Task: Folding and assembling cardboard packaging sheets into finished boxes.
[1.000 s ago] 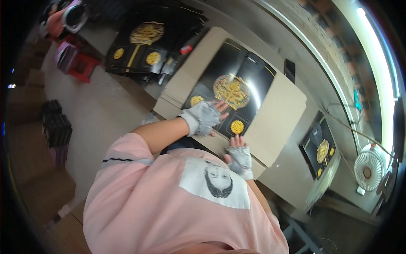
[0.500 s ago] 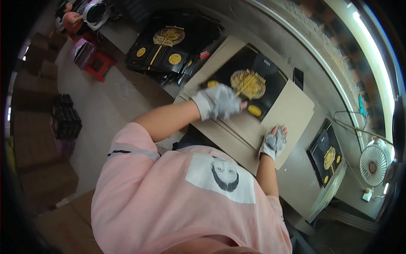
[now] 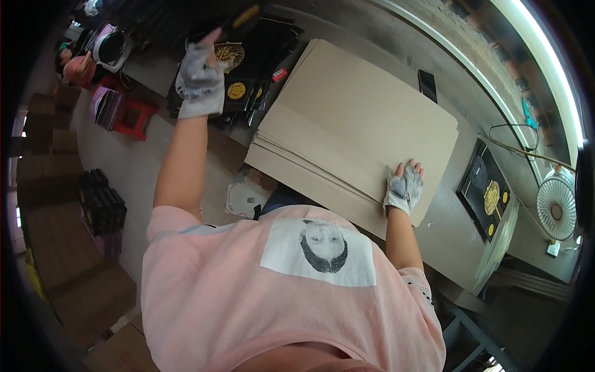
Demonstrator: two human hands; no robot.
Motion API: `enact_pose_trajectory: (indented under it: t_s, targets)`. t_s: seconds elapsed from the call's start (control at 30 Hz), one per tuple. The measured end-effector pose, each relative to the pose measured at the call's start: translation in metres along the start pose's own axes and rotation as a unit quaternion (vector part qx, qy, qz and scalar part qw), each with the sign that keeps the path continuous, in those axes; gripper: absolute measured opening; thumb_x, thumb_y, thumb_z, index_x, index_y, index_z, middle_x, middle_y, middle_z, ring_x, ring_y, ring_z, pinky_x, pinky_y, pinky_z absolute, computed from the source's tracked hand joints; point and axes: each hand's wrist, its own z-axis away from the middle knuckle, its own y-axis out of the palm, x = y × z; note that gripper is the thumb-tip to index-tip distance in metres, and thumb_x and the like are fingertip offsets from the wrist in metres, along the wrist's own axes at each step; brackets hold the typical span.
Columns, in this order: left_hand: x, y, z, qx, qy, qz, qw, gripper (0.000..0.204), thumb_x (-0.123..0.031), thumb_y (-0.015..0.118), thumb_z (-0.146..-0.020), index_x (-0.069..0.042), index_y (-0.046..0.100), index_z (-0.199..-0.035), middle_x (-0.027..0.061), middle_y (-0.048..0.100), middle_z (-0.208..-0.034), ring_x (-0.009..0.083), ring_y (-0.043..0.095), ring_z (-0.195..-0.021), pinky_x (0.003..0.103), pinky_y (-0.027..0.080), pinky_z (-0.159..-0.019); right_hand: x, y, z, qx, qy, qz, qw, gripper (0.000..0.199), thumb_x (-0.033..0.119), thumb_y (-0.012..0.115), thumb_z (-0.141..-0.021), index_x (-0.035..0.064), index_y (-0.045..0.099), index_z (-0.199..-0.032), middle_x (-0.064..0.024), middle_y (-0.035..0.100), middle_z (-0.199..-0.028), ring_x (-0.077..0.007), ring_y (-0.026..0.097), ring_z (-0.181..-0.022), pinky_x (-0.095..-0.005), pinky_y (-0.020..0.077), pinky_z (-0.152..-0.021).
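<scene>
At the upper left my left hand (image 3: 201, 71), in a grey-white fingerless glove, reaches over a pile of black sheets with gold print (image 3: 237, 92). Its fingers are bent around the edge of a dark, motion-blurred printed sheet (image 3: 246, 17), tilted up beyond the thumb; the fingertips are partly hidden. My right hand (image 3: 405, 186), gloved the same way, lies flat with fingers stretched on a stack of plain grey-beige boards (image 3: 353, 105) in front of me. The top board is bare, and several board edges show slightly out of line on the near side.
A small red box (image 3: 279, 75) lies beside the black pile, a phone (image 3: 427, 85) behind the boards. More black printed sheets (image 3: 489, 192) and a white fan (image 3: 556, 201) stand at right. A red stool (image 3: 133, 121), cartons (image 3: 62, 217) and another person (image 3: 77, 67) are at left.
The black printed sheet that lay on the boards is off them. My left hand has swung up and left to the black pile. My right hand stays on the boards; the view has shifted slightly.
</scene>
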Motion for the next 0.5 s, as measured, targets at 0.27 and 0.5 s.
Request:
enact_pose_trajectory:
  t_s: [0.27,0.5]
  targets:
    - [0.014,-0.045,0.123,0.058,-0.195,-0.640,0.741,0.038,-0.011,0.066,-0.085,-0.008,0.075,-0.121,0.0107,0.070,-0.131,0.0297,0.062,-0.127,0.041,0.045,-0.112,-0.005,-0.003,0.000,0.016,-0.013,0.035,0.999,0.061,0.047,0.040,-0.108,0.0084,0.045,-0.155,-0.0204,0.040,-0.162,-0.0377,0.033,-0.152,-0.0520,0.0268,-0.123]
    - [0.018,0.097,0.095,0.020,-0.232,-0.469,0.852,0.048,-0.020,0.050,-0.098,-0.006,0.055,-0.144,0.0154,0.066,-0.130,0.0222,0.065,-0.119,0.038,0.051,-0.106,-0.013,0.006,0.002,-0.004,0.000,0.048,0.999,0.062,0.049,0.039,-0.107,0.0092,0.047,-0.154,-0.0205,0.041,-0.162,-0.0384,0.034,-0.152,-0.0524,0.0277,-0.122]
